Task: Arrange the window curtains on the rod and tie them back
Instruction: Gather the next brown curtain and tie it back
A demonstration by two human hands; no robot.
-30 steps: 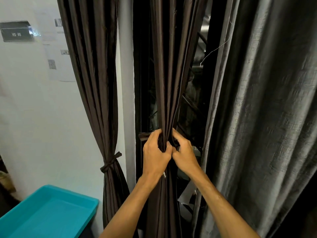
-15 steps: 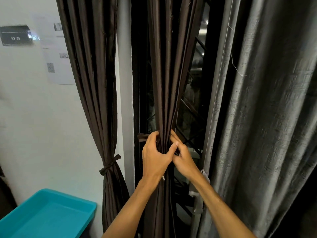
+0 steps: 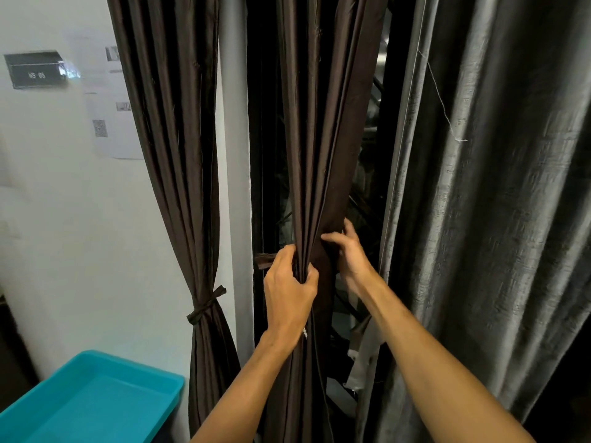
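Note:
A dark brown middle curtain [image 3: 316, 129] hangs gathered in front of the dark window. My left hand [image 3: 289, 289] grips its bunched folds at waist height, fingers curled round the fabric. A brown tie band [image 3: 264, 261] sticks out to the left just above that hand. My right hand [image 3: 350, 254] wraps round the curtain's right side, thumb in front and fingers reaching behind. Another brown curtain [image 3: 172, 129] on the left is cinched by a knotted tie [image 3: 206, 304]. The rod is out of view.
A grey curtain [image 3: 486, 219] hangs loose on the right with a stray thread. A turquoise tray [image 3: 96, 401] lies at the lower left. A white wall [image 3: 64, 235] with papers and a black sign [image 3: 35, 70] is on the left; a white pillar [image 3: 235, 155] stands between the brown curtains.
My right hand has left my left hand and moved up and right round the curtain's right side. My left hand keeps its grip on the folds.

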